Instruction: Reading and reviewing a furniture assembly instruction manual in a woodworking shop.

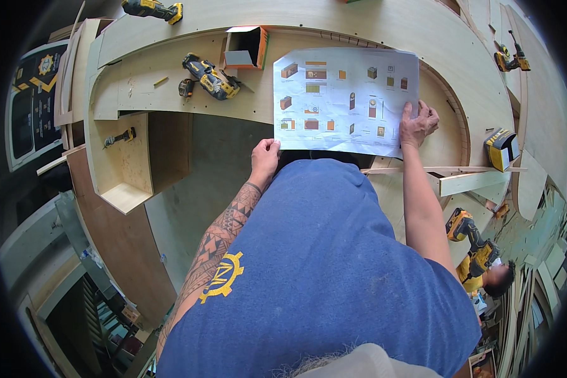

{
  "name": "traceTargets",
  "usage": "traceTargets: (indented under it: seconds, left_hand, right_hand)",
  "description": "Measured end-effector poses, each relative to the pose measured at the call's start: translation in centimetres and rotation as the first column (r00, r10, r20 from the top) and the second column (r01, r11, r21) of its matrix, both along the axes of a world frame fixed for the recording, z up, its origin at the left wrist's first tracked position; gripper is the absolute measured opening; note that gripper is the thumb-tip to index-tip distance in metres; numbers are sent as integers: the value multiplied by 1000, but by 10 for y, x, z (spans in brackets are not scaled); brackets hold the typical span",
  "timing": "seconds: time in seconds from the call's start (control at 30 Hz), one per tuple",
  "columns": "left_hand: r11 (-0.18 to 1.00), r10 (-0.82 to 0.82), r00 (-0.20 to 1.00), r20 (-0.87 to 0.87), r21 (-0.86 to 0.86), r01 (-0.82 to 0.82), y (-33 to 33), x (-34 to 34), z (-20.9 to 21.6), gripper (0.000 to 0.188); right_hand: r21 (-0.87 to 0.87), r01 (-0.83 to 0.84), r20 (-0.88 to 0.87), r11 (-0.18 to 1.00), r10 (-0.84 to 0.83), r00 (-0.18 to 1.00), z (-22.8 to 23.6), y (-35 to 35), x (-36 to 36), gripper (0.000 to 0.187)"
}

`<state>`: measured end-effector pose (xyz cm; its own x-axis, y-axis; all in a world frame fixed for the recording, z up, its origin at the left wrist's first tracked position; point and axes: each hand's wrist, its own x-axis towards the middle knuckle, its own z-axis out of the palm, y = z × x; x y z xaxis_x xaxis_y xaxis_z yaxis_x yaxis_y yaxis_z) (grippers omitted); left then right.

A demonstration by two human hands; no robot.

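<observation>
Paper sheet (327, 104) with furniture-looking drawings is up front, held over the curved wood counter (129, 80), just past the blue shirt (321, 227). Left hand (266, 156) has the lower left corner pinched between thumb and fingers. Right hand (417, 128) grips the right edge lower down, some fingers hidden behind the paper. I'd guess that's to keep it spread and facing up for reading; the top edge has no hand on it. Can't tell if the back touches the wood.

Edges: near side of the sheet comes right up to the shirt, so not much slack there. Right side sits inside the counter's curved lip. On the left there's a bare bit of wood before the yellow-black power tool (213, 79), which lies on its side with a tape measure (I think) (186, 87) beside it. Orange box (244, 49) is near the top left corner, so sliding the paper that way looks tight. Past the counter's front edge, it drops off.
</observation>
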<state>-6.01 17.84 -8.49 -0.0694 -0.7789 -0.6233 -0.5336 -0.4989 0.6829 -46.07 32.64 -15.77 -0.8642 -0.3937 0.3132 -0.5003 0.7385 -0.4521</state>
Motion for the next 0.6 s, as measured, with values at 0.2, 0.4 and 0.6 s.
traceTargets:
  seconds: [0.2,0.4,0.6]
  left_hand:
    - [1000,2,1000,-2,-4,-2,-1,0,1,21]
    - [1000,-18,1000,21,-5,18,-1,2,2,22]
    - [1000,14,1000,-15,14,-14,1,-3,10,21]
  right_hand:
    - [19,28,-4,999,-28,1000,3,-2,3,46]
    - [54,44,0,998,-44,999,4,-3,3,46]
    - [60,51,30,997,-53,998,2,-2,3,47]
